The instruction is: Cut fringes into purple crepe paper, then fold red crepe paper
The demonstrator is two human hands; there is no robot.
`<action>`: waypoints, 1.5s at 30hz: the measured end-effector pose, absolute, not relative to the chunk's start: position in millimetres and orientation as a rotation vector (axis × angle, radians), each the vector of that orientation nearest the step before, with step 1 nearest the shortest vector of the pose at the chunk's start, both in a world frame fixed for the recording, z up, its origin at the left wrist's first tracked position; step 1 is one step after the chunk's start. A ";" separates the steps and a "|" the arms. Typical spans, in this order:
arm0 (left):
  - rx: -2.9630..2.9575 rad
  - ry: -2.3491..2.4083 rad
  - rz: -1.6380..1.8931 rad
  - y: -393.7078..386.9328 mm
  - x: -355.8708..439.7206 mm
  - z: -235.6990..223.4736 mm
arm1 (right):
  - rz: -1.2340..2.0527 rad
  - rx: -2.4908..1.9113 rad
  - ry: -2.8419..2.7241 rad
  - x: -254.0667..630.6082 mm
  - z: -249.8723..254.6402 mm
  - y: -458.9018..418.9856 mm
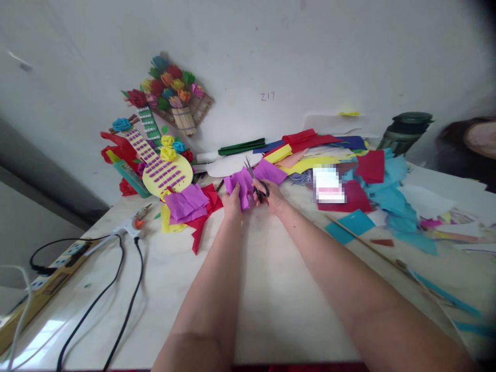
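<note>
My left hand (232,202) is closed on a folded piece of purple crepe paper (243,184), held up over the pale table (267,289). My right hand (273,198) grips black-handled scissors (257,184), their blades pointing up and into the purple paper. Both forearms reach out from the bottom of the view. More purple paper (186,203) lies on red and yellow sheets just left of my left hand.
Paper flower crafts (170,88) and a yellow paper guitar (165,173) lean at the wall. Coloured sheets (372,175) pile at the right, with a wooden stick (364,243). A power strip (58,258) and black cables (116,289) lie left. A dark bottle (405,132) and another person (470,147) are far right.
</note>
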State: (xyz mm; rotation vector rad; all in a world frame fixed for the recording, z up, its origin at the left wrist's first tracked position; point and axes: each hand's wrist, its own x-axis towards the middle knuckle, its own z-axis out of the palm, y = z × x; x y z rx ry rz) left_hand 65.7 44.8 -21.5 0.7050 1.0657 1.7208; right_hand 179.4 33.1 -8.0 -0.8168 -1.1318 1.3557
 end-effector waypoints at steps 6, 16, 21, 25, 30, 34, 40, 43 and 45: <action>0.622 1.073 1.708 43.8 58.5 -16.8 | 1.090 -0.923 -1.153 189.3 3.8 44.1; 0.586 0.913 1.907 46.5 53.5 -0.1 | 0.061 -1.827 -1.655 208.3 7.6 46.0; 0.666 0.894 1.831 44.9 57.2 5.4 | -0.002 -1.992 -1.820 206.6 7.3 40.2; 0.749 0.831 1.795 43.2 59.0 4.1 | 0.005 -2.053 -1.895 203.3 2.0 39.3; 0.802 0.777 1.759 42.2 58.0 2.3 | 0.058 -2.092 -1.903 203.2 -4.2 42.6; 0.813 0.786 1.714 39.4 57.7 4.1 | 0.144 -2.095 -1.898 205.5 -5.7 45.1; 0.790 0.763 1.708 40.0 55.7 1.7 | 0.131 -1.838 -1.736 204.0 1.2 44.9; 0.766 0.740 1.709 41.1 54.4 -1.2 | 0.587 -1.493 -1.650 200.1 6.1 43.3; 0.741 0.737 1.703 41.2 54.2 -2.7 | 0.955 -1.257 -1.555 197.9 8.5 41.4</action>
